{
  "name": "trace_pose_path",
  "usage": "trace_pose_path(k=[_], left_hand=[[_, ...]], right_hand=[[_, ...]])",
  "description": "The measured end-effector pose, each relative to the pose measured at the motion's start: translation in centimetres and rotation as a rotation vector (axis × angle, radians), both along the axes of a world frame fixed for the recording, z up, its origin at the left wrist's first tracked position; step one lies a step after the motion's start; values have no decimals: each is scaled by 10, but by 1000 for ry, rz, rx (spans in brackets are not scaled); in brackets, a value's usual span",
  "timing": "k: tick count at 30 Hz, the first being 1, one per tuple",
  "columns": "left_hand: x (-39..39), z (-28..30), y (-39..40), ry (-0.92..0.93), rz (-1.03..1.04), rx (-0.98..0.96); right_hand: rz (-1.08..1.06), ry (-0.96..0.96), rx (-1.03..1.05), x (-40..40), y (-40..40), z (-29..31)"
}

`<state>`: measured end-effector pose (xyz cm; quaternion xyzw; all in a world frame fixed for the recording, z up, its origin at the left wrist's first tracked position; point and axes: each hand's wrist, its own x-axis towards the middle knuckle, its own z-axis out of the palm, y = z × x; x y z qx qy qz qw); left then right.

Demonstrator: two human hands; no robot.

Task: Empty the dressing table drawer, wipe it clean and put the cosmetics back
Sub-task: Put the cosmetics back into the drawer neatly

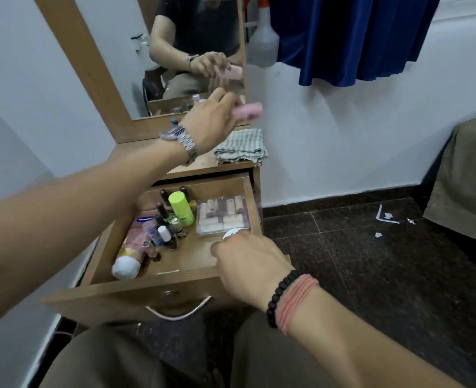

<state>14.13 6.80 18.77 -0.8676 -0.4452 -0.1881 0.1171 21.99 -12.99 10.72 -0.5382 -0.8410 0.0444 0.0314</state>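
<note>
Step in hand: emptying; the drawer (172,271) is pulled open and, by my reading, only partly cleared.
Drawer, left side: a pink tube (132,249) lies on its side along the left wall, white cap toward the front.
Drawer, middle: small dark-capped bottles (169,228) stand bunched beside a lime-green bottle (181,208).
Left hand (211,123): raised over the surface (200,165), its fingers clamped round a pink container (249,112); blurred.
Cloth (241,147): folded, lying on the surface under that hand.
Drawer, right side: a clear box (223,217) against the right wall.
Right hand (245,260): in the drawer's front right corner, fingers curled about a small white round thing (231,233); whether it is truly gripped I cannot tell.
Next move: likely set the pink container on the surface clear of the cloth, then lift out the white thing.
</note>
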Motion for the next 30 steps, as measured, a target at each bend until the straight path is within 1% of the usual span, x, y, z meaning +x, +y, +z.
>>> trace_pose_path(k=[2, 4, 6, 8, 10, 13, 16, 18, 21, 25, 28, 30], left_hand=[[-31, -7, -24, -63, -83, 0], [-66, -16, -49, -77, -57, -72], [-97, -28, -72, -46, -35, -129], [-121, -43, -94, -50, -8, -263], [-136, -59, -106, -40, 20, -376], [-140, -81, -117, -3, 49, -488], [-139, -100, -120, 49, 8, -584], [-138, -109, -117, 80, -22, -615], [-131, -116, -111, 135, -12, -602], [-120, -127, -104, 186, -14, -602], [-116, -131, -100, 267, -8, -589], [-116, -132, -98, 310, -40, -591]], right_hand=[[-28, 23, -23, -1, 0, 0], [-29, 53, -62, 0, 3, -2], [-44, 68, -86, 1, 4, 0], [-49, 62, -114, 5, 4, -1], [-57, 46, -124, 8, 4, 0], [-82, 19, -89, 16, 5, 4], [-118, 17, -73, 24, 8, 5], [-144, 25, -67, 28, 10, 5], [-161, 38, -38, 30, 14, 3], [-142, 67, -48, 26, 14, 2], [-131, 86, -52, 26, 13, 2], [-125, 103, -42, 26, 13, 3]])
